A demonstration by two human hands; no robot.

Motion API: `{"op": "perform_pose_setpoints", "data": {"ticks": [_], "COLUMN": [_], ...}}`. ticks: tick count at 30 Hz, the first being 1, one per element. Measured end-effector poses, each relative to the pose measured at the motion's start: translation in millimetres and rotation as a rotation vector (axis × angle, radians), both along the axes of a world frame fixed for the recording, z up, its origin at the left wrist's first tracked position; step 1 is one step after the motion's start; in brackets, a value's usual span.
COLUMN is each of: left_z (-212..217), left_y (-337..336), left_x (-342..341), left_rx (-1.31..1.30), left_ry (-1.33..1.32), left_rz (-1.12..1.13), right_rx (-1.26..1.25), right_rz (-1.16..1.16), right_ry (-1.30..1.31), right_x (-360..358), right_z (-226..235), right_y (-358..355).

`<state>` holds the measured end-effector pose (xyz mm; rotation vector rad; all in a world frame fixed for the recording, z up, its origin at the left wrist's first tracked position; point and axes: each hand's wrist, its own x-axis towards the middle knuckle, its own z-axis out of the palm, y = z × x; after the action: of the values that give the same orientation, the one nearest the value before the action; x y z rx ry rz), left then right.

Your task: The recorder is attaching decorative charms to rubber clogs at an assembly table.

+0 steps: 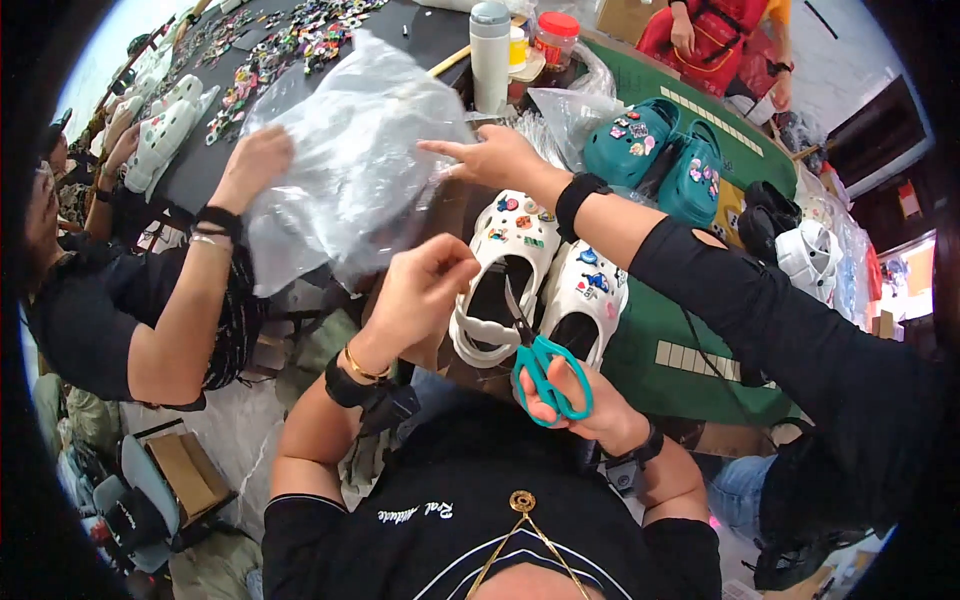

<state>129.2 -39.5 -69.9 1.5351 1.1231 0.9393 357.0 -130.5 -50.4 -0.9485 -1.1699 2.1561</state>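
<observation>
My right hand holds a pair of scissors by teal loop handles, with the metal blades pointing up over the near shoe. My left hand has its fingers curled together beside the left white clog; anything pinched in them is too small to make out. The right white clog stands alongside, and both carry colourful charms on their toes. Beyond my left hand, a large clear plastic bag hangs between a co-worker's hand at left and another person's hand reaching from the right.
Teal clogs with charms stand on the green table at the right. A grey bottle and a red-lidded jar are at the back. Many charms cover the dark table. A co-worker's arm crosses above the green surface.
</observation>
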Motion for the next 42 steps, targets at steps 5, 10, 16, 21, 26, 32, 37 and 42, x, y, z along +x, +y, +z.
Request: {"op": "perform_pose_setpoints", "data": {"ticks": [5,10,16,21,26,32,37,42], "left_z": [5,33,78,114,141,156,155,159], "left_y": [4,1,9,38,75,102,112,106], "left_x": [-10,-12,-6,17,42,57,47,40], "left_rx": [-0.041,0.158,0.547,0.977,1.270,1.430,1.623,1.561], "left_ry": [-0.284,-0.255,-0.042,0.126,0.177,0.170,0.245,0.367], "left_rz": [0.031,0.069,-0.090,-0.411,-0.761,-1.010,-1.006,-0.884], "right_rx": [-0.069,-0.068,-0.010,-0.060,-0.034,-0.014,-0.034,0.299], "right_rz": [0.031,0.044,0.004,0.009,0.027,0.080,0.227,0.244], "right_ry": [-0.028,0.054,0.009,0.024,-0.078,-0.017,-0.101,-0.442], "right_x": [20,27,32,32,34,35,30,14], "right_z": [-5,-13,-16,-19,-20,-24,-16,15], "right_y": [-19,-26,-31,-33,-32,-30,-25,-3]}}
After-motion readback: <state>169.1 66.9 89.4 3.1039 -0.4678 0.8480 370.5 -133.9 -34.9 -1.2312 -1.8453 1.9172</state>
